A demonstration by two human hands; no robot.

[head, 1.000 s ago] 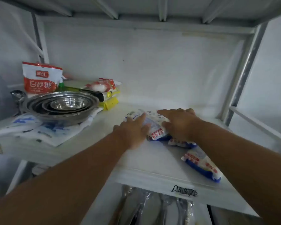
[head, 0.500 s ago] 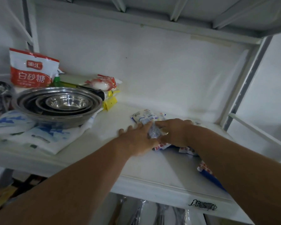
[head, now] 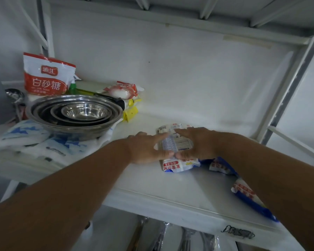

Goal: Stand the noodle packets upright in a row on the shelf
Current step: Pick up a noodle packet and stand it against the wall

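A white noodle packet (head: 176, 144) with blue print is held between my two hands, over the white shelf (head: 152, 187). My left hand (head: 145, 149) pinches its left edge between forefinger and thumb. From the other side my right hand (head: 198, 144) grips its right edge the same way. Under it lies a second packet (head: 178, 164) with red labels, flat. A third packet (head: 219, 166) shows beside my right wrist, partly hidden. Another packet (head: 250, 198) lies flat near the shelf's front right edge, half covered by my right forearm.
Stacked steel bowls (head: 76, 113) sit on white plastic bags (head: 34, 142) at the left. Behind them stand a red-and-white sugar bag (head: 47, 75), a small red-white packet (head: 123, 89) and a yellow item (head: 130, 113). A metal post (head: 283, 98) bounds the shelf on the right.
My hands have shifted from resting on top of the pile to gripping the top packet by its two sides. My view has moved closer and a little to the left.
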